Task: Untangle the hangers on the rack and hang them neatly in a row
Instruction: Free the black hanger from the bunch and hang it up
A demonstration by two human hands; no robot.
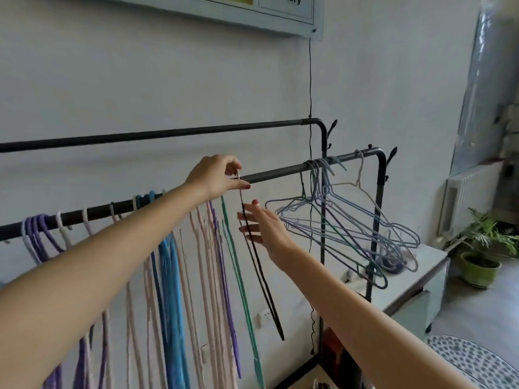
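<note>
A black clothes rack has a near rail (280, 172) and a higher far rail (168, 133). My left hand (216, 175) pinches the metal hook of a black hanger (261, 276) at the near rail. My right hand (264, 228) is just below, its straight fingers touching that hanger's upper part. Left of it, purple, white, pink, blue and green hangers (174, 262) hang in a row, seen edge-on. At the rail's right end, a tangled bunch of bluish and grey hangers (351, 226) hangs at mixed angles.
A thin black cord (310, 80) drops down the wall behind the rack. A low white cabinet (427, 270) stands to the right, with a potted plant (480, 256) and a radiator (471, 197) beyond it. A patterned rug (477, 363) lies on the floor.
</note>
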